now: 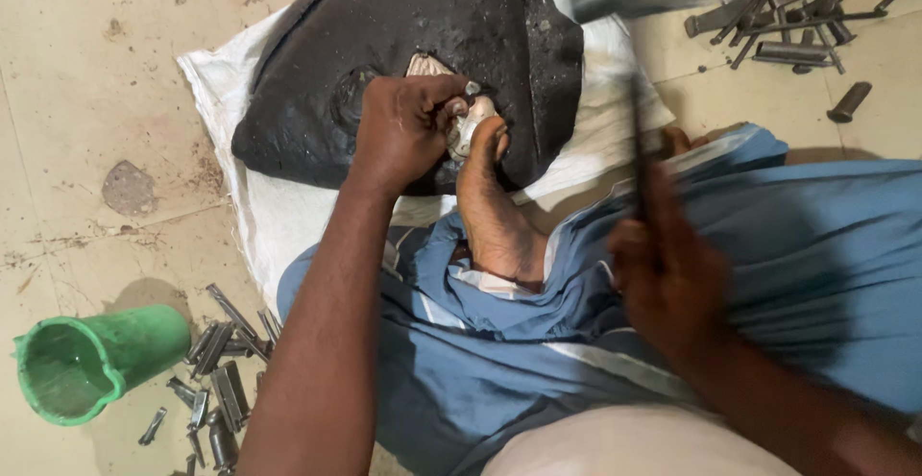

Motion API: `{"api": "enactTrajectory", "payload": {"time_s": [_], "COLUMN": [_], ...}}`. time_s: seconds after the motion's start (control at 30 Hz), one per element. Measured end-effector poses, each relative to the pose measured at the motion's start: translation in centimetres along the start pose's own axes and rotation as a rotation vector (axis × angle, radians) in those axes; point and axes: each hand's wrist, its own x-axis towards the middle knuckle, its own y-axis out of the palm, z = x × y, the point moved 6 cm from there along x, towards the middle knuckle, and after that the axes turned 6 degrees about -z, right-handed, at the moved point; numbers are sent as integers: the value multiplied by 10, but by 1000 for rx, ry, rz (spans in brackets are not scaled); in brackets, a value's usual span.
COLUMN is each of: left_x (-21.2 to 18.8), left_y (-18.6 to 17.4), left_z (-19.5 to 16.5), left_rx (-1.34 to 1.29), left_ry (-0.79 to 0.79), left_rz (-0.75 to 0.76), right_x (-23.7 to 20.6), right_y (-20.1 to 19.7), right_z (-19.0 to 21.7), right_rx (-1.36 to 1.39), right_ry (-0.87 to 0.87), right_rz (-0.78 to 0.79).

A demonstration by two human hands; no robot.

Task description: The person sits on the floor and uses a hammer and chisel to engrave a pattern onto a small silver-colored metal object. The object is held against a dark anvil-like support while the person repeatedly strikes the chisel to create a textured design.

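Observation:
My left hand (pixel 408 125) is closed on a small metal punch (pixel 472 90) held upright against a small pale metal piece (pixel 471 130) on a big black pitch-like block (pixel 423 44). My bare foot (pixel 490 202) presses on the piece from the near side. My right hand (pixel 663 279) is motion-blurred and grips the handle of a hammer (pixel 639 0), whose blurred head hangs above the block's right edge. A second bit of bright metal (pixel 424 63) is set in the block just beyond my left hand.
The block rests on a white sack (pixel 259 207) spread on a stained tiled floor. A green plastic cup (pixel 91 361) lies on its side at lower left beside several loose metal punches (pixel 221 370). More punches and tools (pixel 788 15) lie at top right. Blue cloth covers my legs.

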Motion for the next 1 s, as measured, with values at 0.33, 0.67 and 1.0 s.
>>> {"api": "enactTrajectory", "payload": {"time_s": [0.33, 0.67, 1.0], "left_x": [-3, -2, 1], "left_y": [1, 0, -17], "left_z": [4, 5, 24], "left_rx": [-30, -53, -267], "left_ry": [-52, -74, -241], "left_rz": [6, -1, -237], "right_x": [3, 6, -8], "right_y": [-2, -21, -11], "right_z": [2, 16, -5], "right_rx": [131, 258, 339], "right_ry": [166, 71, 256], "right_rz": [65, -82, -110]}}
